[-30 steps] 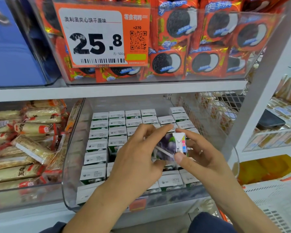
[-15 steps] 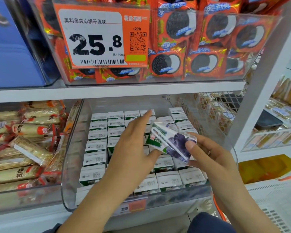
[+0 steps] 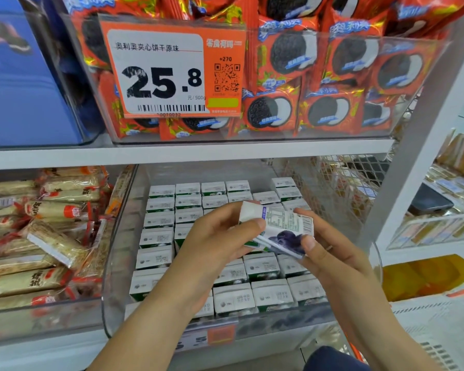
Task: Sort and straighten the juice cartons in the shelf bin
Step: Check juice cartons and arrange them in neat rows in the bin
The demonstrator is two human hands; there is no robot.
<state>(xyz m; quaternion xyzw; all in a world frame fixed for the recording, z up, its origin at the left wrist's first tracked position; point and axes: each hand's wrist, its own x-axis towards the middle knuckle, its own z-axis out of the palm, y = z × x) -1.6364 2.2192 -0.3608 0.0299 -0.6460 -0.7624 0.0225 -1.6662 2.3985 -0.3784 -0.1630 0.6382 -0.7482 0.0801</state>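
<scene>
I see both hands lifted above the clear shelf bin (image 3: 110, 263). The left hand (image 3: 214, 245) grasps a juice carton (image 3: 281, 228) from its left end, thumb on the near face. The right hand (image 3: 330, 253) grasps the same carton at its right end, thumb on the blueberry print. The carton lies on its side, tilted, with the nutrition label facing up. Below it, the other cartons (image 3: 263, 266) stand upright in rows inside the bin. An orange price tag (image 3: 172, 70) hangs on the cookie bin of the shelf above.
</scene>
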